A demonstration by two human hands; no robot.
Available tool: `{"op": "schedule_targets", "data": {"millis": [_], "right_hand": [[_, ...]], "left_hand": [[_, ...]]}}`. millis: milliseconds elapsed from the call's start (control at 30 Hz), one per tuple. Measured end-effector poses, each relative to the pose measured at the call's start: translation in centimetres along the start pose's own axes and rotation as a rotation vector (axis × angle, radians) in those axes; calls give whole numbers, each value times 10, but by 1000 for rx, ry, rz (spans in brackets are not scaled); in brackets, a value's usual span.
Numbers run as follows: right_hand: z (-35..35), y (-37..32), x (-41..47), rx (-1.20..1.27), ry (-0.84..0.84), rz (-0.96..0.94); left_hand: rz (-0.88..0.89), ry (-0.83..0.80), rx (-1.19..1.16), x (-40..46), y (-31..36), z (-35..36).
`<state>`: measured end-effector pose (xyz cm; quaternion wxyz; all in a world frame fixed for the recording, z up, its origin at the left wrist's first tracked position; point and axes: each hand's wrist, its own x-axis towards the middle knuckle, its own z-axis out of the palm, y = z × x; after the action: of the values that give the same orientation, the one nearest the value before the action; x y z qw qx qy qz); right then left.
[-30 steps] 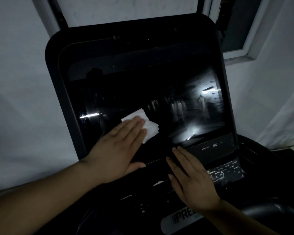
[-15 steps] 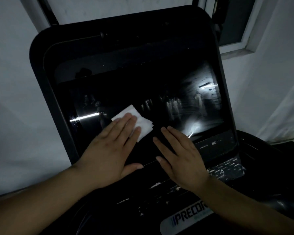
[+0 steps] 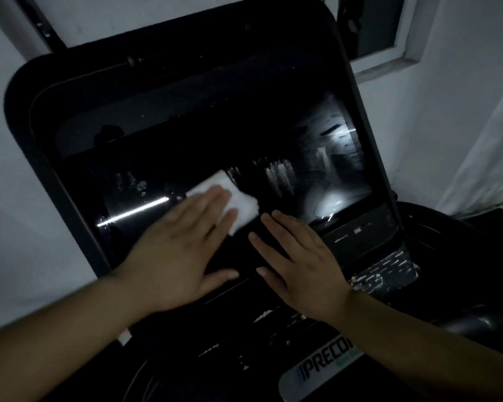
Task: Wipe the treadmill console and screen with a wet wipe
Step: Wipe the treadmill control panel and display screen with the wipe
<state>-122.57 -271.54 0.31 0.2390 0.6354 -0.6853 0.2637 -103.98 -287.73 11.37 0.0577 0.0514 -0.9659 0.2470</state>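
Pressing flat, fingers straight, left hand (image 3: pixel 180 250) on white wet wipe (image 3: pixel 238 204) against dark, smeared screen (image 3: pixel 317 184); resting beside it, right hand (image 3: pixel 299 265), fingers spread, holding nothing, on the console (image 3: pixel 375 274); showing behind, white wall (image 3: pixel 453 111) and window frame (image 3: pixel 401 39).

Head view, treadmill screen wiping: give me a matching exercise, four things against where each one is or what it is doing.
Things:
1. left hand
2. right hand
3. wipe
4. logo plate

States:
A. white, lying on the dark screen
B. flat on the bare console, holding nothing
C. bottom of the console, below both hands
D. pressing the wipe with straight fingers

Pairs: 1-D, 2-B, 3-A, 4-C
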Motion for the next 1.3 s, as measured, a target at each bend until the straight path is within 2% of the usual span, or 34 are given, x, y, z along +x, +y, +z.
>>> {"op": "schedule_targets", "data": {"millis": [167, 367, 533, 733, 900, 1067, 1200, 1233, 1300], "right_hand": [[1, -2, -1, 6, -1, 17], [4, -2, 0, 49, 37, 20], [4, -1, 0, 40, 0, 25], [7, -1, -1, 43, 54, 17], [7, -2, -1, 54, 20, 38], [9, -4, -1, 62, 51, 34], [8, -3, -1, 51, 12, 44], [8, -4, -2, 53, 22, 47], [9, -5, -3, 79, 63, 42]], "left_hand": [[-168, -5, 48, 46, -46, -34], [72, -95, 1, 25, -5, -12], [-44, -73, 7, 42, -35, -31], [154, -94, -8, 27, -2, -12], [-63, -95, -22, 56, -35, -38], [138, -141, -4, 53, -7, -22], [-56, -60, -52, 82, -28, -38], [-65, -66, -56, 87, -27, -40], [37, -80, -61, 88, -13, -33]]}}
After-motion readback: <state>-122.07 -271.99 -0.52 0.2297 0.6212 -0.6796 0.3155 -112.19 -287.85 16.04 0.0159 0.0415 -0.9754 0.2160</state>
